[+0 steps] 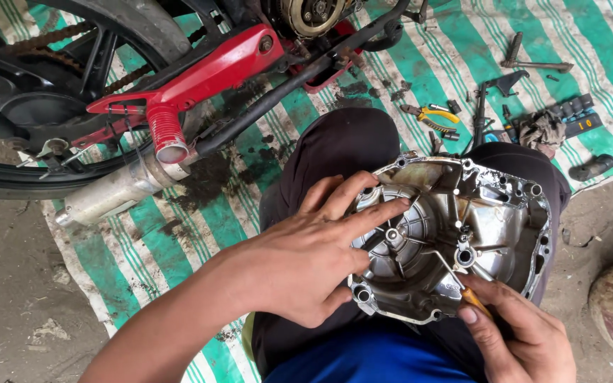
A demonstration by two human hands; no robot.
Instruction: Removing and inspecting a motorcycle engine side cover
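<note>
Cover: metal engine cover (455,234) rests on my lap, inner side up, above the striped mat's (420,78) near edge.
Left hand (306,262): spread wide, fingers flat across the cover's ribbed centre, steadying it.
Right hand (523,337): pinched on a thin orange-handled tool (475,301), tip at the cover's lower rim.
Risk, slip: the tool could skid off the oily rim and jab my left fingers.
Risk, drop: only my knees carry the cover; a hard push may tip it onto the dirt.
Risk, damage: prying could score the sealing edge.
</note>
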